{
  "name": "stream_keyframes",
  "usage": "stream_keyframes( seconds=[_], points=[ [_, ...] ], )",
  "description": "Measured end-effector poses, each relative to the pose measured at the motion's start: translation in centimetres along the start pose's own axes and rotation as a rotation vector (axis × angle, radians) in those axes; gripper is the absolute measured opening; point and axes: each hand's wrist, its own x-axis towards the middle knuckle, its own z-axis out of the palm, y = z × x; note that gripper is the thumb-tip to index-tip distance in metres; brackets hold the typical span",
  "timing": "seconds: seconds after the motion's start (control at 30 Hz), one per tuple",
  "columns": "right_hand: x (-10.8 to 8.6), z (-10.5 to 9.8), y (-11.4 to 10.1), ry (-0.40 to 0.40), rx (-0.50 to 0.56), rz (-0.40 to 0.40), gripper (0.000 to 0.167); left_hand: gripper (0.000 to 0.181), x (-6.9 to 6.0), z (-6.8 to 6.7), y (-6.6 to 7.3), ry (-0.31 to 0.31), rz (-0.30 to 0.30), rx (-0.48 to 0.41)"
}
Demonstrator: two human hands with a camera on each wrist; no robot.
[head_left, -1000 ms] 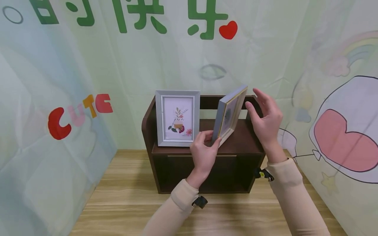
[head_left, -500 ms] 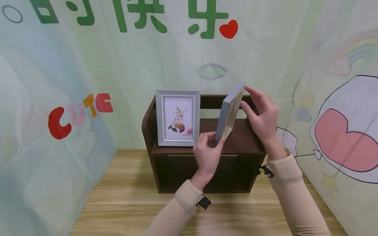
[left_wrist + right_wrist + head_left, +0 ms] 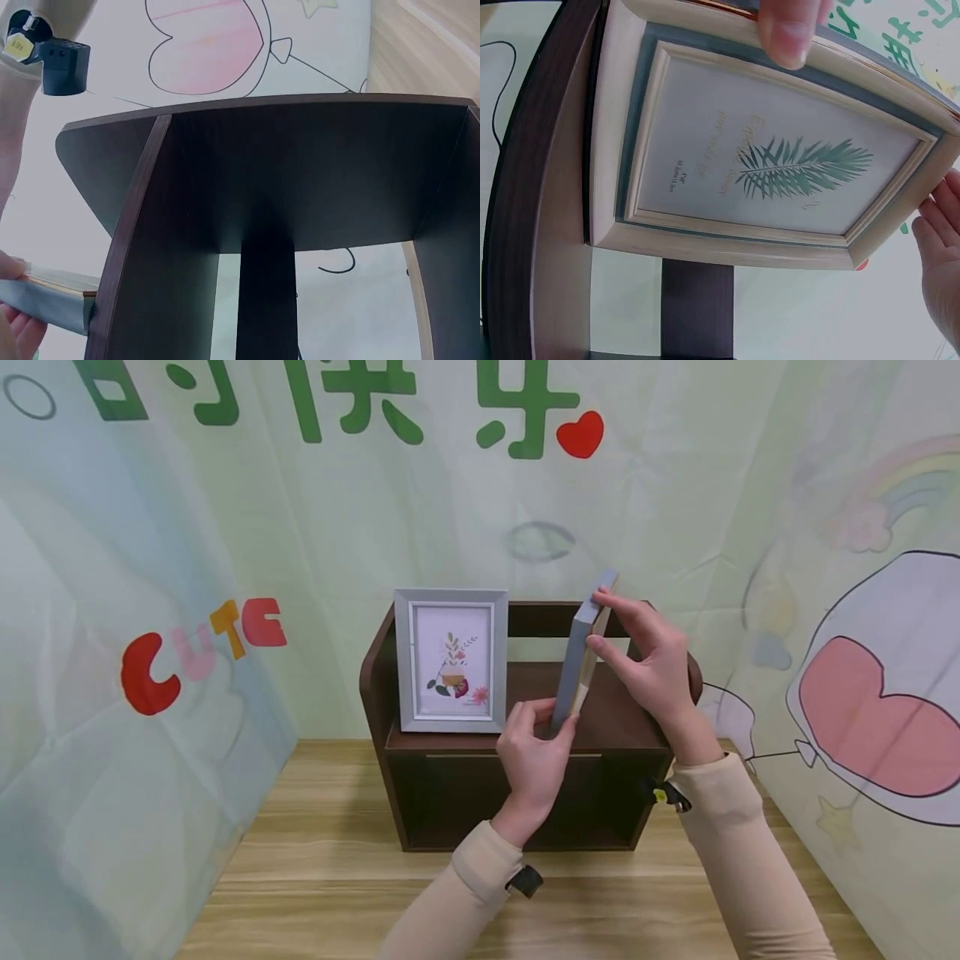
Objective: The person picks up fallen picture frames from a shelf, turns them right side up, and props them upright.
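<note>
My left hand (image 3: 536, 756) pinches the lower near edge of a grey-blue and cream picture frame (image 3: 577, 656), which stands tilted and almost edge-on in the head view. Its front, with a green palm-leaf print (image 3: 802, 165), faces the right wrist camera. The left thumb lies over the front border there. At the frame's upper corner my right hand (image 3: 652, 664) touches it with nearly straight fingers. The bottom corner meets the dark brown shelf (image 3: 540, 742) in the left wrist view. A second grey frame (image 3: 452, 724) with a flower print stands upright on the shelf's left.
The shelf has raised side panels (image 3: 378, 681) and a back rail, with an open compartment (image 3: 517, 810) beneath. It stands on a wood-grain surface (image 3: 315, 860). Printed cloth walls (image 3: 345, 527) surround it at the back and both sides.
My right hand has moved left onto the frame's upper corner. The palm-leaf frame has turned more edge-on, and my left hand has shifted slightly right with it. The flower frame has stayed put.
</note>
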Motion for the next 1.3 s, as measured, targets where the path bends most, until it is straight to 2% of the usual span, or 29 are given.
stream_keyframes(
  seconds=[0.27,0.57,0.87,0.97,1.1,1.2,1.3],
  points=[
    [0.1,0.3,0.1,-0.004,0.006,-0.021,0.046,0.024,-0.4,0.2,0.4,-0.019,-0.01,-0.028],
    [0.2,-0.3,0.5,-0.021,0.032,-0.028,0.042,0.025,-0.9,0.7,0.8,-0.038,0.031,-0.072],
    [0.0,-0.7,0.7,-0.006,0.062,-0.014,0.038,0.024,-1.0,1.1,1.0,-0.067,0.038,-0.104],
    [-0.1,-0.8,0.8,0.007,0.067,-0.007,0.037,0.024,-1.0,1.0,0.9,-0.087,0.054,-0.118],
    [-0.2,-0.8,0.9,0.008,0.065,-0.014,0.037,0.022,-0.8,0.6,0.4,-0.085,0.068,-0.122],
    [-0.2,-0.8,0.9,0.01,0.066,-0.02,0.037,0.02,-0.6,0.2,-0.1,-0.081,0.049,-0.107],
    [-0.1,-0.7,1.0,0.015,0.075,-0.027,0.037,0.02,-0.5,-0.2,-0.5,-0.103,0.023,-0.076]
  ],
)
